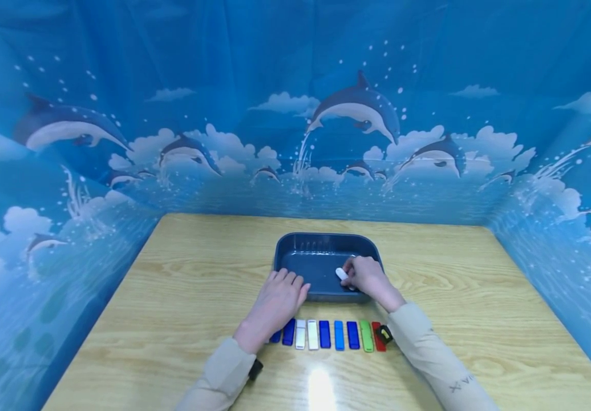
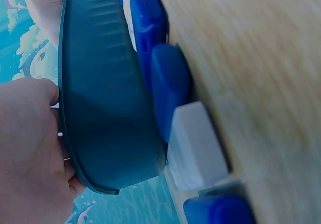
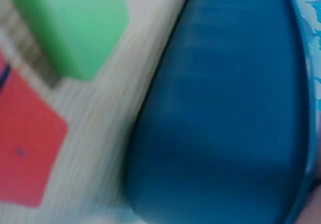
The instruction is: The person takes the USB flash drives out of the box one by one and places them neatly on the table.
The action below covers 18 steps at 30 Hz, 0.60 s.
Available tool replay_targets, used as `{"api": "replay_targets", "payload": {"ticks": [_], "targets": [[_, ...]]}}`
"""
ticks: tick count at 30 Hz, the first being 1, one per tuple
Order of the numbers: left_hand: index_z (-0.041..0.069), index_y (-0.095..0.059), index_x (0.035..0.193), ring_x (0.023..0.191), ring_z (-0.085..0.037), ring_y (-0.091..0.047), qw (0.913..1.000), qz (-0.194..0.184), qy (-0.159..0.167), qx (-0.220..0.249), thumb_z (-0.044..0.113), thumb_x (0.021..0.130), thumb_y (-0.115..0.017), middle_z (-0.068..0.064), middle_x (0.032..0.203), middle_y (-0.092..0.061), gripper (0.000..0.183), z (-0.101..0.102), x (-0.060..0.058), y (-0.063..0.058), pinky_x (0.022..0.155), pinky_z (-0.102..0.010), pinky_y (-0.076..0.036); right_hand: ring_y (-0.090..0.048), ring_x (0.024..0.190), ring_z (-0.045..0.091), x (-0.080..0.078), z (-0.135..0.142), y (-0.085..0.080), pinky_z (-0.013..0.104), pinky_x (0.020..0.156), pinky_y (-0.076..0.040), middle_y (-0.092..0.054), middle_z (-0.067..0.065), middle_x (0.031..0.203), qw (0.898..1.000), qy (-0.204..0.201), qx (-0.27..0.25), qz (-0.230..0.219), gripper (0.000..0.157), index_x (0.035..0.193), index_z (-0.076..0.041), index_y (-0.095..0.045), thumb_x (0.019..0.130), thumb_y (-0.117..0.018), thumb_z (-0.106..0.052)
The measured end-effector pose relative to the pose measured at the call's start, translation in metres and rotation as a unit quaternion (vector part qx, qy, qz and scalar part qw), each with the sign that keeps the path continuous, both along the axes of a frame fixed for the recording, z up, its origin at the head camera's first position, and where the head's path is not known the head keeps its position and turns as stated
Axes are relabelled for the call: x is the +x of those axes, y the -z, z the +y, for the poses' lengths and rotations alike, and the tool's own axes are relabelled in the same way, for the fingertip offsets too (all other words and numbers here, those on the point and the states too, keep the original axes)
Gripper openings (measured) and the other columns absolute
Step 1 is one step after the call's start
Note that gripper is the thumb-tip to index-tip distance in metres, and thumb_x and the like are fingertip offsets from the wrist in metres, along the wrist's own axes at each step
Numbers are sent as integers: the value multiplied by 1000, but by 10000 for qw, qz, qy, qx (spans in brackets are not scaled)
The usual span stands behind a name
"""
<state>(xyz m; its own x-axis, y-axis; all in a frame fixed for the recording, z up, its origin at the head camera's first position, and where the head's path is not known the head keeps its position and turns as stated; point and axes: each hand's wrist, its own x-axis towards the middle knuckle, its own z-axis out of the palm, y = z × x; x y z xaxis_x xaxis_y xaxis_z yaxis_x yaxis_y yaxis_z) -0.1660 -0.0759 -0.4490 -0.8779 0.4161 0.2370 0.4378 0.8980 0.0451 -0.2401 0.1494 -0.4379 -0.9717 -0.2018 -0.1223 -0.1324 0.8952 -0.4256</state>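
Observation:
My right hand (image 1: 368, 275) reaches over the front right part of a dark blue tray (image 1: 329, 297) and pinches a small, smooth white oval piece (image 1: 341, 274) between thumb and fingers. The piece is above the tray floor. At the tray's front left, my left hand (image 1: 280, 297) lies over the rim with its fingers extended. In the left wrist view those fingers pass behind the rim (image 2: 61, 58), partly hidden by it. The right wrist view shows mostly the tray's outer wall (image 3: 220, 108); the white piece is hidden there.
Along the tray's near side runs a row of flat oblong pieces: several blue (image 1: 324, 334), white (image 1: 312, 334), green (image 1: 366, 335) and red (image 1: 378, 337). My left forearm covers the row's left end. A dolphin-print curtain (image 1: 295, 114) surrounds the wooden table (image 1: 198, 274).

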Motion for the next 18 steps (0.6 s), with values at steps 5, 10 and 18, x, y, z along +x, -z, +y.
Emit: {"api": "replay_targets", "payload": {"ticks": [5, 10, 18], "targets": [[12, -70, 109, 100, -20, -59, 10000, 53, 21, 19, 39, 109, -41, -3, 104, -70, 39, 0, 0, 1, 93, -38, -48, -64, 64, 16, -1, 4, -6, 30, 61, -53, -68, 4, 81, 9966, -1, -825, 28, 23, 102, -2, -68, 86, -81, -11], [12, -69, 111, 101, -21, -59, 10000, 26, 19, 65, 39, 109, -42, -3, 104, -69, 38, -1, 0, 1, 95, -39, -48, -70, 66, 20, 2, 8, -14, 35, 63, -60, -68, 11, 90, 9874, 189, -1561, -200, 24, 111, 0, -66, 90, -76, -6], [12, -69, 107, 96, -20, -58, 9998, 126, 55, 127, 37, 108, -46, -2, 99, -68, 34, -1, 1, 2, 91, -38, -49, -71, 76, 24, 19, 24, -30, 43, 70, -61, -65, 15, 98, 9733, 302, -2267, -208, 31, 122, 2, -62, 93, -71, -4]]}}
